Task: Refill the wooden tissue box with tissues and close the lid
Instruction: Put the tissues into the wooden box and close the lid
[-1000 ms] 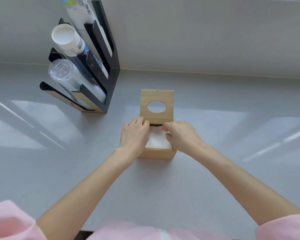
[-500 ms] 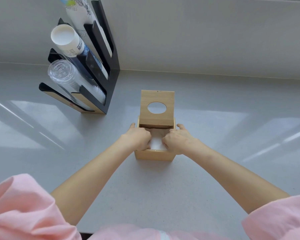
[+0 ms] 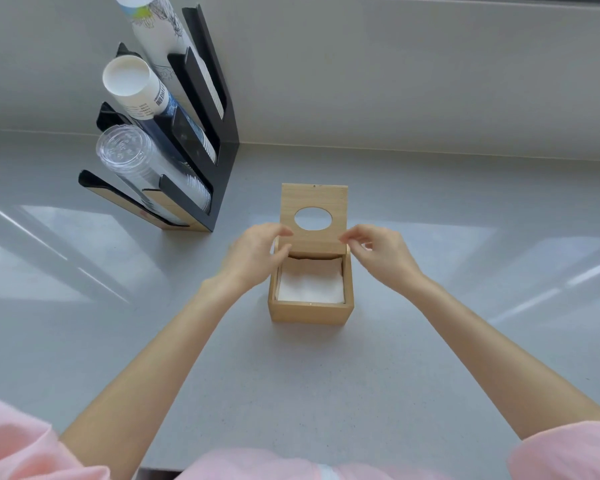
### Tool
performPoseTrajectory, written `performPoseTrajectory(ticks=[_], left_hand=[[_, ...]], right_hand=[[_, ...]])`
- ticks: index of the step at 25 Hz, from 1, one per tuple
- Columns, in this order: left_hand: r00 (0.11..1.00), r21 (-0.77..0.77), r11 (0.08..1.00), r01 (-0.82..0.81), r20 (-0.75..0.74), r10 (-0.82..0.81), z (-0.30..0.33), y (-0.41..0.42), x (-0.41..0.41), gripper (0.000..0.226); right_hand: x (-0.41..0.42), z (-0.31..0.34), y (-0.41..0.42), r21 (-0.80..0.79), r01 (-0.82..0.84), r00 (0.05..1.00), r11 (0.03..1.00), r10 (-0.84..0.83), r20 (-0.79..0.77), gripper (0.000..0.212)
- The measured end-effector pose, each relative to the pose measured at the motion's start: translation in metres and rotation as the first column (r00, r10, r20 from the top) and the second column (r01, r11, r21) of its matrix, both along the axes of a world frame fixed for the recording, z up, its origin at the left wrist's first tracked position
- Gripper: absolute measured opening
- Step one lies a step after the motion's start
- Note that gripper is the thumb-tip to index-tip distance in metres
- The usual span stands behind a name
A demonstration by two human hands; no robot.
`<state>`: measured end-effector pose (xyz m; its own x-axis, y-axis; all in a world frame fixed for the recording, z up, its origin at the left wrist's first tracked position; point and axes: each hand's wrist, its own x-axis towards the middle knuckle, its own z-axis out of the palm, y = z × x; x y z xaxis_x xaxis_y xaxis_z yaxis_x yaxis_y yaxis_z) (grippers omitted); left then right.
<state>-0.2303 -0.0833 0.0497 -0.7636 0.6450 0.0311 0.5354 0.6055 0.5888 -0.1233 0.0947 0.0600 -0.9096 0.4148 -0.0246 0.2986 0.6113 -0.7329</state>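
Observation:
The wooden tissue box [image 3: 310, 312] stands in the middle of the grey counter, with white tissues [image 3: 310, 285] lying flat inside it. Its hinged lid [image 3: 313, 199], which has an oval hole, stands upright at the back of the box. My left hand [image 3: 255, 256] is at the lid's lower left edge, with its fingertips against the wood. My right hand [image 3: 378, 251] mirrors it at the lower right edge. The fingers of both hands are curled but apart, and neither hand holds anything.
A black and wood cup holder [image 3: 201, 157] leans at the back left, with stacks of paper cups [image 3: 132, 84] and clear lids [image 3: 125, 154]. A grey wall runs behind the counter [image 3: 465, 271]. My pink sleeves show at the bottom corners.
Both hands were pressing the tissues down inside the box. They have come up out of it and moved back to the sides of the upright lid. The tissues are uncovered.

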Motion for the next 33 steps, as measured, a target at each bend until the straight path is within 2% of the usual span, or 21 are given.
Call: performPoseTrajectory(ticks=[2,4,6,8,13,17,22,28,33], left_hand=[[0.997,0.051,0.996,-0.080,-0.003,0.080,-0.002,0.006,-0.007,0.031],[0.984,0.091,0.981,-0.172,0.058,0.167,-0.004,0.014,-0.014,0.040],[0.957,0.092,0.969,-0.231,0.203,0.209,-0.004,0.022,-0.021,0.054],[0.911,0.078,0.964,-0.256,0.352,0.213,-0.005,0.029,-0.025,0.065],[0.881,0.105,0.947,-0.304,0.408,0.238,-0.007,0.034,-0.031,0.043],[0.840,0.148,0.929,-0.338,0.492,0.227,-0.008,0.033,-0.034,0.038],[0.869,0.204,0.916,-0.346,0.437,0.231,-0.004,0.030,-0.027,0.030],[0.937,0.296,0.918,-0.264,0.304,0.172,-0.002,0.017,-0.014,0.017],[0.972,0.342,0.921,-0.186,0.201,0.122,-0.009,0.002,0.000,0.008]], right_hand=[[-0.011,0.000,0.006,-0.103,0.094,0.996,0.990,-0.094,0.000,0.026],[-0.024,-0.001,0.011,-0.226,0.148,0.987,0.963,-0.129,0.100,0.044],[-0.036,-0.003,0.011,-0.335,0.165,0.979,0.927,-0.114,0.166,0.058],[-0.046,-0.005,0.009,-0.382,0.172,0.981,0.908,-0.121,0.154,0.057],[-0.054,-0.011,0.009,-0.431,0.223,0.973,0.874,-0.170,0.158,0.041],[-0.051,-0.009,0.011,-0.431,0.216,0.975,0.876,-0.173,0.137,0.038],[-0.043,-0.008,0.005,-0.410,0.193,0.980,0.892,-0.194,0.040,0.032],[-0.026,-0.011,-0.001,-0.240,0.117,0.982,0.964,-0.148,-0.115,0.018],[-0.004,-0.017,0.001,-0.093,0.031,0.984,0.995,-0.047,-0.171,0.015]])
